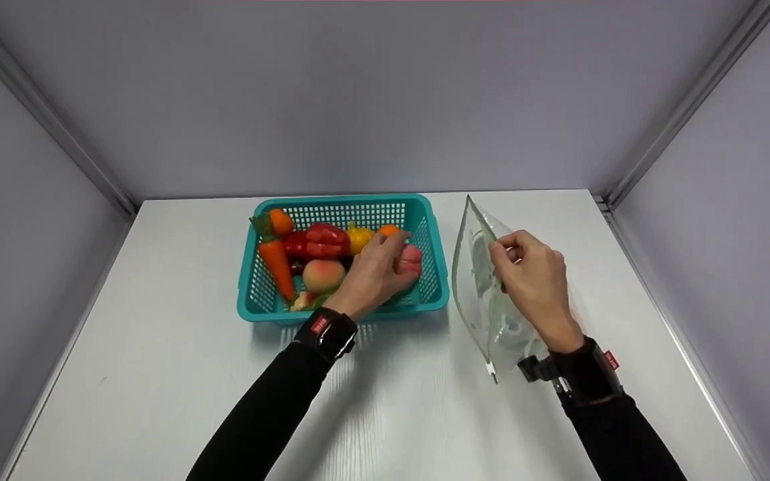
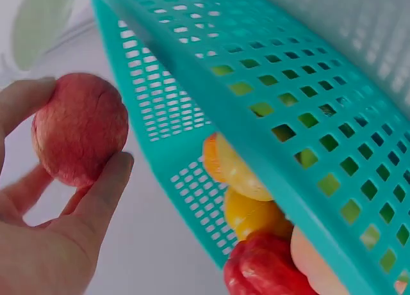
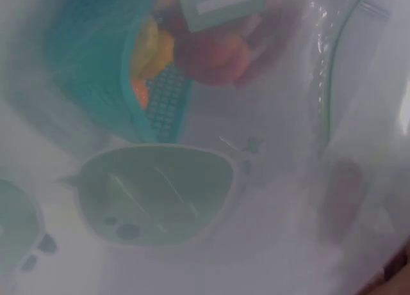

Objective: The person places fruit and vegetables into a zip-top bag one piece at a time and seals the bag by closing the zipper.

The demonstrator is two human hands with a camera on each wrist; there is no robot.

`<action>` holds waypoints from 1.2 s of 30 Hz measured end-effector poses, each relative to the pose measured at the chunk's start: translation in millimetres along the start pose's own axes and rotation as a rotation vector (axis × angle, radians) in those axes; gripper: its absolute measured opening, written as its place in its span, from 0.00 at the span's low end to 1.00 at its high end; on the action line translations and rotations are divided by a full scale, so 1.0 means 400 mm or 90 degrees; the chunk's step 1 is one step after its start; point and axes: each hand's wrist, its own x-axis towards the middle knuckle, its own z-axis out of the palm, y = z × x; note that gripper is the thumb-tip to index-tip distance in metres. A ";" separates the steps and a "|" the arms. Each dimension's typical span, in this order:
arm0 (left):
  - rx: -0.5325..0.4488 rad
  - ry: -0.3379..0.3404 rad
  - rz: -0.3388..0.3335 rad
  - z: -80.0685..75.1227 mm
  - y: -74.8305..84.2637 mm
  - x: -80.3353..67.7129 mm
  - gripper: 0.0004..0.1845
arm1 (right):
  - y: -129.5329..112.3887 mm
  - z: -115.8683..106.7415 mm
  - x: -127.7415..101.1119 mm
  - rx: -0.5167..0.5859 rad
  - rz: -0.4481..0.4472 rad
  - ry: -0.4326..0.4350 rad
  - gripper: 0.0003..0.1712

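Note:
My left hand [image 1: 375, 270] holds a round reddish peach [image 2: 80, 128] between thumb and fingers. In the head view it is over the right part of a teal basket [image 1: 249, 294]; the left wrist view shows the peach beside the basket wall. Inside the basket are a carrot [image 1: 275, 267], a red pepper [image 1: 327, 242], a paler peach [image 1: 323, 275], a yellow piece [image 1: 359, 237] and orange ones. My right hand [image 1: 532, 284] pinches the upper edge of a clear zip bag [image 1: 475, 274], held upright with its mouth towards the basket.
The white table [image 1: 158, 374] carries the basket and the bag. Grey panels [image 1: 371, 100] stand behind and at both sides. In the right wrist view, the bag's printed green shape [image 3: 157, 196] covers much of the picture, and the basket shows hazily through the plastic.

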 end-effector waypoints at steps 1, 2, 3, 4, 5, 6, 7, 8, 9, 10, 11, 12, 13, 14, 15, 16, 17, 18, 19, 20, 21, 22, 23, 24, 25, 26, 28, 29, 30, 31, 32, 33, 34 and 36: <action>-0.009 0.016 0.003 -0.003 0.004 -0.003 0.33 | 0.000 0.001 0.000 0.000 -0.003 0.001 0.08; -0.019 0.033 0.010 -0.004 0.008 -0.006 0.33 | -0.001 0.001 0.000 0.000 -0.006 0.001 0.08; -0.028 0.049 0.015 -0.006 0.013 -0.009 0.33 | -0.002 0.001 0.000 0.000 -0.009 0.000 0.07; -0.039 0.062 0.019 -0.009 0.019 -0.012 0.33 | -0.002 0.002 0.000 0.001 -0.012 0.000 0.07; -0.048 0.073 0.023 -0.012 0.026 -0.015 0.33 | -0.003 0.002 0.000 0.002 -0.015 -0.001 0.07; -0.060 0.080 0.026 -0.016 0.032 -0.017 0.32 | -0.004 0.002 0.000 0.003 -0.018 -0.001 0.07; -0.073 0.086 0.028 -0.019 0.038 -0.020 0.31 | -0.004 0.003 0.001 0.005 -0.020 -0.002 0.07; -0.089 0.091 0.030 -0.022 0.045 -0.022 0.30 | -0.004 0.003 0.001 0.006 -0.021 -0.003 0.07; -0.105 0.094 0.029 -0.026 0.052 -0.024 0.29 | -0.004 0.004 0.002 0.007 -0.022 -0.003 0.07; -0.120 0.098 0.029 -0.030 0.059 -0.026 0.29 | -0.004 0.006 0.003 0.008 -0.021 -0.004 0.07; -0.136 0.105 0.031 -0.033 0.066 -0.027 0.28 | -0.005 0.007 0.004 0.008 -0.019 -0.005 0.07; -0.152 0.114 0.035 -0.035 0.074 -0.029 0.28 | -0.006 0.008 0.005 0.008 -0.019 -0.006 0.07; -0.168 0.123 0.039 -0.036 0.082 -0.031 0.28 | -0.006 0.009 0.005 0.007 -0.016 -0.007 0.08; -0.183 0.133 0.045 -0.037 0.090 -0.034 0.29 | -0.007 0.010 0.006 0.005 -0.014 -0.007 0.08; -0.198 0.143 0.051 -0.038 0.098 -0.036 0.29 | -0.008 0.010 0.007 0.003 -0.012 -0.008 0.08; -0.213 0.152 0.058 -0.038 0.106 -0.039 0.29 | -0.009 0.011 0.007 0.001 -0.011 -0.007 0.08; -0.226 0.161 0.065 -0.038 0.114 -0.043 0.29 | -0.011 0.012 0.008 0.000 -0.011 -0.006 0.08; -0.238 0.169 0.072 -0.038 0.123 -0.047 0.29 | -0.012 0.013 0.009 -0.002 -0.011 -0.005 0.08; -0.250 0.176 0.078 -0.037 0.131 -0.051 0.29 | -0.013 0.014 0.010 -0.004 -0.011 -0.004 0.08; -0.258 0.182 0.082 -0.037 0.138 -0.055 0.29 | -0.014 0.015 0.012 -0.006 -0.012 -0.002 0.08; -0.264 0.188 0.086 -0.036 0.146 -0.059 0.30 | -0.015 0.016 0.013 -0.006 -0.011 -0.002 0.08; -0.266 0.192 0.090 -0.035 0.155 -0.063 0.30 | -0.016 0.017 0.014 -0.006 -0.012 -0.001 0.08; -0.266 0.196 0.094 -0.034 0.163 -0.067 0.30 | -0.017 0.017 0.015 -0.007 -0.012 -0.001 0.08; -0.263 0.201 0.097 -0.033 0.170 -0.071 0.30 | -0.018 0.017 0.015 -0.008 -0.010 -0.001 0.08; -0.259 0.206 0.102 -0.031 0.177 -0.074 0.30 | -0.019 0.016 0.016 -0.007 -0.009 -0.002 0.08; -0.254 0.210 0.107 -0.030 0.183 -0.078 0.31 | -0.020 0.016 0.016 -0.006 -0.009 -0.002 0.08; -0.248 0.215 0.120 -0.025 0.194 -0.083 0.30 | -0.021 0.016 0.017 -0.007 -0.007 -0.006 0.08; -0.247 0.216 0.129 -0.023 0.197 -0.086 0.30 | -0.021 0.016 0.017 -0.007 -0.007 -0.007 0.08; -0.249 0.217 0.138 -0.020 0.200 -0.088 0.30 | -0.021 0.016 0.017 -0.006 -0.006 -0.009 0.08; -0.250 0.217 0.147 -0.018 0.203 -0.089 0.30 | -0.021 0.016 0.017 -0.005 -0.007 -0.010 0.08; -0.251 0.215 0.154 -0.015 0.205 -0.091 0.30 | -0.020 0.016 0.017 -0.005 -0.009 -0.011 0.08; -0.254 0.214 0.161 -0.012 0.205 -0.092 0.30 | -0.020 0.016 0.017 -0.005 -0.011 -0.012 0.08; -0.255 0.213 0.166 -0.009 0.205 -0.093 0.30 | -0.019 0.016 0.016 -0.003 -0.013 -0.012 0.08; -0.254 0.211 0.170 -0.004 0.205 -0.094 0.29 | -0.019 0.015 0.017 -0.002 -0.020 -0.010 0.08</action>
